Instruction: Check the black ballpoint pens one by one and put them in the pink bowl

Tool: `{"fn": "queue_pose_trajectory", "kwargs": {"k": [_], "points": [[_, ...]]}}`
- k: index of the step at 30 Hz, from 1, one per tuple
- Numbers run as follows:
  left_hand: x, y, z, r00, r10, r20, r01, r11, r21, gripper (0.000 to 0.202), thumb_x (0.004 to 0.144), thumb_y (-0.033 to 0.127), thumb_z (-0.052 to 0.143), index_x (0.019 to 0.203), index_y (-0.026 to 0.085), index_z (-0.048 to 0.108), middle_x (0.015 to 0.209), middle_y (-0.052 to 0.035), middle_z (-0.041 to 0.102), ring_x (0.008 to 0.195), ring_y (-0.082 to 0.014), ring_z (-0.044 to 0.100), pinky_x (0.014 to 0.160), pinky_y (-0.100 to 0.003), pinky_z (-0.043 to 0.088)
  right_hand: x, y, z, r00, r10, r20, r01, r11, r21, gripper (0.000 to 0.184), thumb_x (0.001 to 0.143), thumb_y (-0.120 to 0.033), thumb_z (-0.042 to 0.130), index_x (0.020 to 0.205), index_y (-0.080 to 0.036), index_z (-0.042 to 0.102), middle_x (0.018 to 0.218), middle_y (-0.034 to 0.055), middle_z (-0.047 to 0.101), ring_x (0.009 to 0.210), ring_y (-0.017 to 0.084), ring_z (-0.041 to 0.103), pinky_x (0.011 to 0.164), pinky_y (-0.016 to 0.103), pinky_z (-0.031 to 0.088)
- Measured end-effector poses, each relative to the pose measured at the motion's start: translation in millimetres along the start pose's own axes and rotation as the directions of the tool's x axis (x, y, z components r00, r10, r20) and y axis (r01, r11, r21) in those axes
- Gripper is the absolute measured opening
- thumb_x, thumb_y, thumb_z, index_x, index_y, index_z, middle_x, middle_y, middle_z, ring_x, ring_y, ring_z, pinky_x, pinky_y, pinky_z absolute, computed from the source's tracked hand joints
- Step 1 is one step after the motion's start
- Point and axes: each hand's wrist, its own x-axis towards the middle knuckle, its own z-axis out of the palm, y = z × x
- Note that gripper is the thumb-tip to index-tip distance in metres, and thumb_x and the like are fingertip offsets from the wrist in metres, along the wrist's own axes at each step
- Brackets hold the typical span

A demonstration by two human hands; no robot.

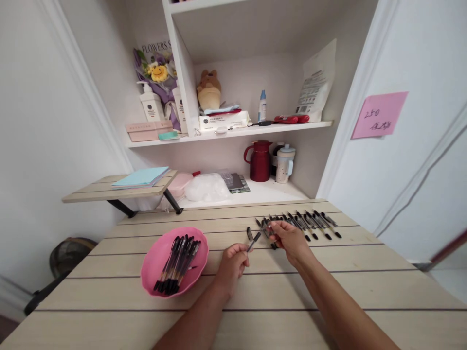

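Observation:
My left hand [233, 262] is closed around a pen [254, 241] with a dark end that points up and to the right. My right hand [290, 239] is in a pinch just right of that pen, over the left end of a row of pen parts [314, 226]. A small pale bit shows at its fingertips, too small to name. Beyond the left hand, a black pen cap [249, 233] lies on the table. To the left, a pink scalloped bowl [148, 267] holds several black capped pens [178, 262], lying side by side.
The slatted wooden table [277, 321] backs onto white shelving. A small raised stand [95, 190] carries blue paper [140, 177] at the back left. Behind the table stand a red jug [260, 161], a lidded cup [284, 165] and a white plastic bag [207, 188].

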Motion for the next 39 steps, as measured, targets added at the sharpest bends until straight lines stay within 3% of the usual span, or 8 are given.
{"fn": "queue_pose_trajectory", "kwargs": {"k": [14, 21, 26, 39], "points": [[-0.3, -0.6, 1.1, 1.0, 0.006, -0.01, -0.005, 1.0, 0.017, 0.025, 0.061, 0.025, 0.052, 0.083, 0.014, 0.058, 0.049, 0.0067, 0.045, 0.032, -0.0012, 0.022, 0.037, -0.019, 0.008, -8.4, 5.6, 13.0, 0.997, -0.032, 0.067, 0.034, 0.999, -0.031, 0.036, 0.057, -0.047, 0.067, 0.068, -0.014, 0.059, 0.058, -0.0006, 0.058, 0.037, 0.004, 0.04, 0.034, 0.018, 0.022], [-0.8, -0.3, 1.6, 1.0, 0.026, -0.014, -0.026, 1.0, 0.005, 0.024, 0.062, 0.024, 0.051, 0.083, 0.014, 0.058, 0.05, 0.0063, 0.046, 0.033, -0.0011, 0.022, 0.038, -0.019, 0.008, -14.6, 4.0, 12.6, 0.994, 0.023, 0.107, -0.032, 0.996, 0.089, 0.03, 0.055, -0.039, 0.072, 0.071, -0.015, 0.063, 0.062, -0.0004, 0.059, 0.039, 0.004, 0.042, 0.035, 0.018, 0.021], [-0.8, -0.9, 0.8, 1.0, 0.014, -0.002, -0.014, 1.0, -0.006, 0.027, 0.063, 0.024, 0.05, 0.086, 0.013, 0.058, 0.049, 0.0064, 0.045, 0.033, -0.0013, 0.021, 0.038, -0.019, 0.007, -14.4, 5.1, 10.2, 0.978, 0.059, 0.2, -0.092, 0.983, 0.16, 0.032, 0.052, -0.031, 0.075, 0.078, -0.014, 0.065, 0.053, -0.0026, 0.054, 0.039, 0.004, 0.036, 0.035, 0.018, 0.017], [-4.9, 0.4, 5.1, 0.997, 0.064, -0.031, -0.064, 0.998, 0.0, 0.022, 0.061, 0.026, 0.054, 0.08, 0.014, 0.056, 0.05, 0.0059, 0.046, 0.035, -0.0015, 0.021, 0.04, -0.02, 0.009, -15.9, 15.6, 15.2, 0.987, 0.069, 0.148, -0.092, 0.984, 0.153, 0.032, 0.054, -0.038, 0.075, 0.06, -0.017, 0.052, 0.041, -0.007, 0.043, 0.035, 0.003, 0.029, 0.033, 0.017, 0.015]]}}
